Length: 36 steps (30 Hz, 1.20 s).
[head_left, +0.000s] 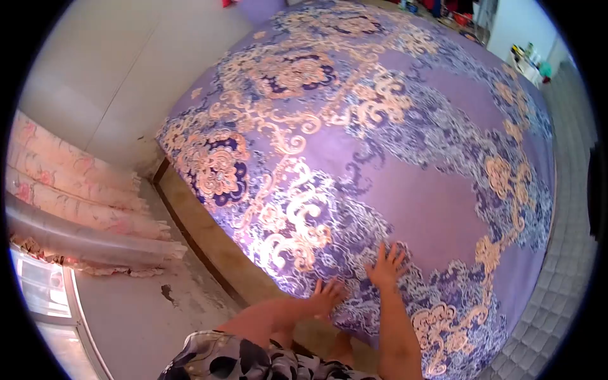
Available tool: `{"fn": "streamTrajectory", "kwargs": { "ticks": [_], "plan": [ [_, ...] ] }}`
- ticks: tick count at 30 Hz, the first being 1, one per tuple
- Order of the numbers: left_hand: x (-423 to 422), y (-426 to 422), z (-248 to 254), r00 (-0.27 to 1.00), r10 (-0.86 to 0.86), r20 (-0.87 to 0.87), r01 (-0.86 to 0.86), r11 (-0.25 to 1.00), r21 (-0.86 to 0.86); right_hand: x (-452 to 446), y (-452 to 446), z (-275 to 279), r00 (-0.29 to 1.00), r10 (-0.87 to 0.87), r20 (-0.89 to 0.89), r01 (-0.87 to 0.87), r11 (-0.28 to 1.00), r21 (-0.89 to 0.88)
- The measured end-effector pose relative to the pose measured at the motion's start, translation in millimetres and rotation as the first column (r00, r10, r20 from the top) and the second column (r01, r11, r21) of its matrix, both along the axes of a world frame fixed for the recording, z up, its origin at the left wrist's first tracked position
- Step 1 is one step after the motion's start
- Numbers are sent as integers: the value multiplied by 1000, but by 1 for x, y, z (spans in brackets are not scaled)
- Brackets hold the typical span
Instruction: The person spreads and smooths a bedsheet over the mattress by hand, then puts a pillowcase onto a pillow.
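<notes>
A purple bedsheet [437, 209] with cream, blue and dark scroll patterns covers the broad bed. My left hand [327, 297] lies on the sheet near the bed's front edge, fingers spread. A little farther in and to the right, my right hand [386, 267] rests flat on the same sheet, its fingers also apart. Neither hand holds anything. Around both hands the fabric looks mostly smooth, and bright light falls on it to the left.
Beside the bed on the left stands a wall with a pink flowered curtain [76, 190] and a window [44, 291]. A grey quilted surface [538, 316] runs along the right side. Small items [531, 63] stand at the far right corner.
</notes>
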<state>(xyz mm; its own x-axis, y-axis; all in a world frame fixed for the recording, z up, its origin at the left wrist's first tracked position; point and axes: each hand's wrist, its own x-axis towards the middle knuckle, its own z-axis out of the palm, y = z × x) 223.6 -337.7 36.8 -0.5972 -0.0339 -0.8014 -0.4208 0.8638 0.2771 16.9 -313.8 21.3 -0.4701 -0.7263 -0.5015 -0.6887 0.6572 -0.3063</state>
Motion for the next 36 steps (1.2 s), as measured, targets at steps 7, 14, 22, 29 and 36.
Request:
{"fn": "streamTrajectory", "kwargs": {
  "ticks": [7, 14, 22, 29, 36],
  "plan": [
    [-8, -121, -1, 905, 327, -274, -178, 873, 453, 14, -9, -33, 999, 32, 21, -37, 964, 264],
    [16, -308, -7, 765, 271, -585, -395, 914, -92, 12, -37, -19, 995, -7, 96, -46, 836, 546],
    [364, -446, 13, 462, 860, 218, -651, 495, -576, 1, -26, -38, 990, 0, 139, -68, 869, 490],
    [111, -467, -17, 551, 496, -672, -810, 510, -288, 1, -9, -52, 992, -9, 128, -44, 913, 405],
    [-131, -373, -8, 652, 753, -89, -758, 644, -102, 3, -17, -38, 993, -11, 117, -40, 904, 426]
  ]
}}
